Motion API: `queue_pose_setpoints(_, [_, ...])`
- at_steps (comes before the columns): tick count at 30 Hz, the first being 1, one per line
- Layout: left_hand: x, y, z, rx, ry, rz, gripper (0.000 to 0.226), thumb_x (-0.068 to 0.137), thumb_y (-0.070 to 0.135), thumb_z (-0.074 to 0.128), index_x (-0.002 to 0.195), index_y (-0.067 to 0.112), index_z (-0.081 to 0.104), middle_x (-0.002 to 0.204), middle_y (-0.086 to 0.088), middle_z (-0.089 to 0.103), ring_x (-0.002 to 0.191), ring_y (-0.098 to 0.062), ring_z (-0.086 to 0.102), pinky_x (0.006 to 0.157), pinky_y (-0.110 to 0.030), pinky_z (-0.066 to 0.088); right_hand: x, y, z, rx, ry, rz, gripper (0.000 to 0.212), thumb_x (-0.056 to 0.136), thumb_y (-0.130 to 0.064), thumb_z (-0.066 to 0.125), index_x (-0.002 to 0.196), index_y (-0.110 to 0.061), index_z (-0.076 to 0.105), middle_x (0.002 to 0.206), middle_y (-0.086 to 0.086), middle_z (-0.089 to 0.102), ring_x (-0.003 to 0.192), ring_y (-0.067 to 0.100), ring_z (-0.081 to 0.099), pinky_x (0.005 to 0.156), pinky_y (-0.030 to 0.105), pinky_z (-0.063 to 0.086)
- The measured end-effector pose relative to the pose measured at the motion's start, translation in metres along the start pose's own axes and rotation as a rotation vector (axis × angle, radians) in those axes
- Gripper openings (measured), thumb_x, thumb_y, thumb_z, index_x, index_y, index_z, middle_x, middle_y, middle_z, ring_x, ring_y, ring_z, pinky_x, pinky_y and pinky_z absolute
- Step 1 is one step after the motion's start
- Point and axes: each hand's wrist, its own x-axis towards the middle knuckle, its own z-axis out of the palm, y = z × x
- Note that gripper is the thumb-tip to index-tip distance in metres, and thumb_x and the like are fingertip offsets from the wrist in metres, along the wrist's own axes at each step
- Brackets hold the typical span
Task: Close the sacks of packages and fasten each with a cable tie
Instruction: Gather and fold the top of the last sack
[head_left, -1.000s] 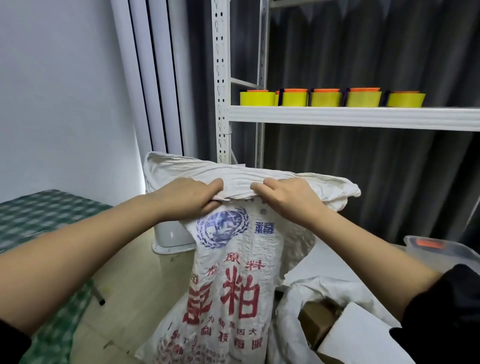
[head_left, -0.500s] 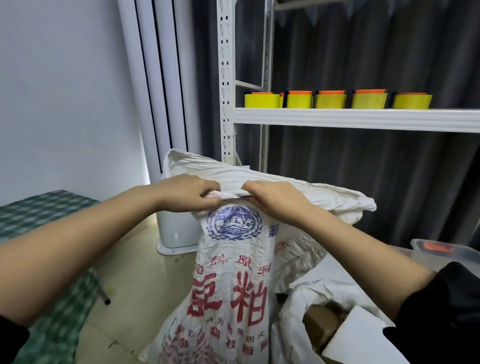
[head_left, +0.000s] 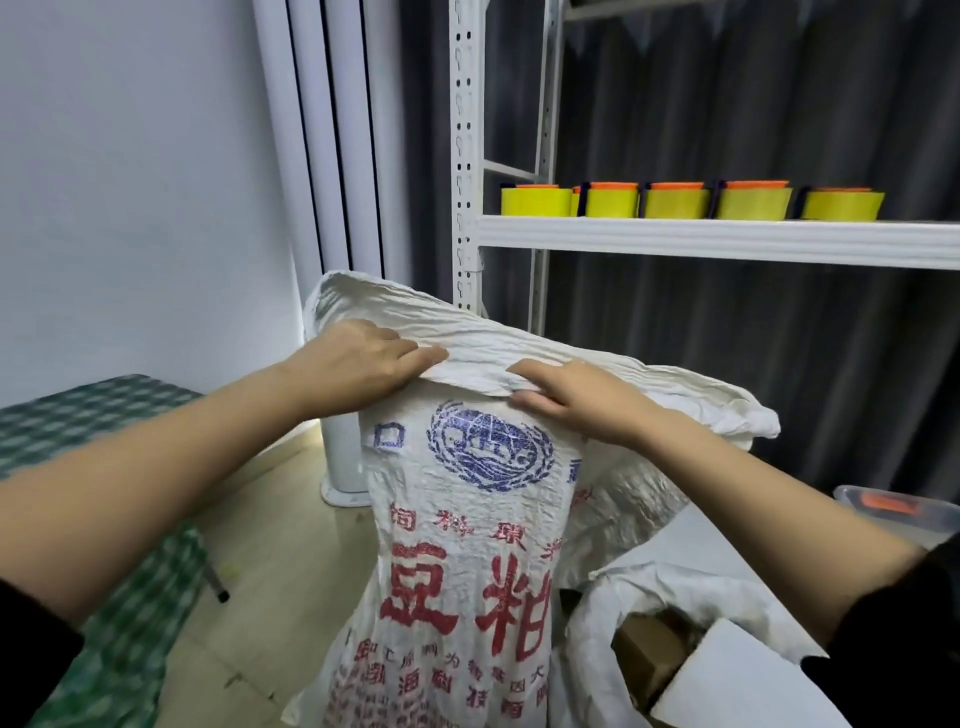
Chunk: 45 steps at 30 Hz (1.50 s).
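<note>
1. White walls and a dark grey curtain (head_left: 727, 338) are closing in the room, with a white metal shelf (head_left: 717, 241) running across the upper right and carrying a row of yellow tubs with orange lids (head_left: 670, 202).
2. Standing upright on the pale floor (head_left: 270, 571) in the middle is a white woven sack (head_left: 467, 571) printed with a blue emblem and red characters; its crumpled top edge is folding over toward the far side.
3. Gripping that folded top from the left is the left hand (head_left: 358, 364), its fingers curling over the fabric.
4. Pinching the same edge just beside it is the right hand (head_left: 582, 402), thumb under and fingers on top.
5. Sitting open at lower right is a second white sack (head_left: 597, 649), showing a brown box (head_left: 649, 649) inside.
6. Lying at the left is a green checked cloth (head_left: 78, 415).
</note>
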Motion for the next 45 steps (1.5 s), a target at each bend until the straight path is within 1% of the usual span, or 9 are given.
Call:
queue_pose_setpoints(6, [0.017, 0.034, 0.003, -0.615, -0.416, -0.405, 0.078, 0.079, 0.070, 0.013, 0.141, 0.030, 0.039, 0.140, 0.008, 0.049, 0.124, -0.014, 0.046, 0.101, -0.032, 0.033, -0.007, 0.004, 0.012, -0.252, 0.354, -0.121, 0.034, 0.091, -0.032, 0.046, 0.118, -0.024, 0.065, 0.088, 0.003, 0.072, 0.065, 0.031, 0.066, 0.047, 0.030, 0.049])
queue_pose_setpoints(12, [0.019, 0.032, 0.004, -0.613, -0.289, -0.430, 0.017, 0.096, 0.044, 0.042, 0.093, 0.028, 0.038, 0.089, 0.008, 0.050, 0.082, -0.019, 0.055, 0.065, -0.032, 0.035, -0.010, 0.009, 0.010, -0.339, 0.320, -0.219, 0.032, 0.089, -0.020, 0.054, 0.120, -0.021, 0.062, 0.086, 0.002, 0.062, 0.057, 0.029, 0.057, 0.042, 0.027, 0.037])
queue_pose_setpoints(19, [-0.003, 0.005, 0.009, -0.202, -0.131, -0.123, 0.055, 0.097, 0.056, 0.009, 0.111, 0.017, 0.044, 0.078, -0.007, 0.066, 0.052, -0.028, 0.061, 0.043, -0.033, 0.048, -0.009, 0.006, -0.001, -0.049, 0.056, 0.022, 0.028, 0.102, -0.039, 0.037, 0.097, -0.016, 0.052, 0.090, 0.008, 0.065, 0.083, 0.033, 0.058, 0.065, 0.038, 0.036])
queue_pose_setpoints(25, [-0.003, 0.002, 0.018, -0.085, -0.113, -0.087, 0.030, 0.091, 0.033, 0.032, 0.104, 0.011, 0.046, 0.058, -0.005, 0.060, 0.038, -0.025, 0.053, 0.035, -0.028, 0.037, -0.006, 0.005, -0.005, 0.005, -0.080, 0.072, 0.044, 0.096, -0.055, 0.040, 0.126, -0.025, 0.050, 0.106, -0.003, 0.065, 0.095, 0.019, 0.058, 0.069, 0.027, 0.030])
queue_pose_setpoints(29, [0.002, -0.008, 0.015, -0.102, -0.147, -0.050, 0.048, 0.080, -0.008, 0.056, 0.127, -0.004, 0.045, 0.082, -0.018, 0.065, 0.064, -0.032, 0.064, 0.052, -0.038, 0.053, -0.005, 0.003, -0.005, -0.019, -0.075, 0.028, 0.029, 0.099, -0.045, 0.044, 0.107, -0.019, 0.052, 0.080, -0.002, 0.056, 0.086, 0.028, 0.058, 0.063, 0.032, 0.028])
queue_pose_setpoints(33, [0.005, 0.004, 0.013, -0.387, -0.320, -0.332, 0.044, 0.094, 0.024, 0.038, 0.138, 0.020, 0.037, 0.129, -0.008, 0.056, 0.108, -0.028, 0.057, 0.091, -0.037, 0.046, -0.004, 0.008, -0.011, -0.224, 0.056, 0.001, 0.039, 0.099, -0.023, 0.047, 0.138, -0.027, 0.045, 0.112, 0.003, 0.068, 0.097, 0.030, 0.062, 0.067, 0.031, 0.036])
queue_pose_setpoints(37, [0.007, 0.016, 0.008, -0.627, -0.330, -0.453, 0.063, 0.079, 0.057, 0.018, 0.124, 0.025, 0.050, 0.119, 0.003, 0.062, 0.102, -0.021, 0.057, 0.085, -0.039, 0.045, -0.010, 0.018, 0.000, -0.377, 0.176, -0.082, 0.071, 0.071, 0.004, 0.065, 0.136, -0.022, 0.052, 0.093, 0.007, 0.070, 0.059, 0.032, 0.063, 0.047, 0.027, 0.037])
queue_pose_setpoints(40, [0.008, 0.017, 0.005, -0.667, -0.296, -0.497, 0.039, 0.088, 0.056, 0.029, 0.100, 0.027, 0.051, 0.096, 0.010, 0.059, 0.090, -0.017, 0.056, 0.076, -0.034, 0.043, -0.010, 0.021, 0.007, -0.441, 0.216, -0.114, 0.069, 0.062, 0.007, 0.065, 0.127, -0.015, 0.060, 0.076, 0.011, 0.063, 0.041, 0.031, 0.052, 0.040, 0.024, 0.027])
queue_pose_setpoints(45, [0.010, 0.018, 0.003, -0.379, -0.051, -0.276, 0.013, 0.086, 0.031, 0.047, 0.082, 0.018, 0.050, 0.072, 0.002, 0.056, 0.062, -0.024, 0.056, 0.050, -0.028, 0.036, 0.004, 0.005, 0.009, -0.060, -0.095, -0.020, 0.058, 0.091, -0.061, 0.030, 0.139, -0.029, 0.043, 0.133, 0.000, 0.056, 0.116, 0.020, 0.055, 0.091, 0.036, 0.045])
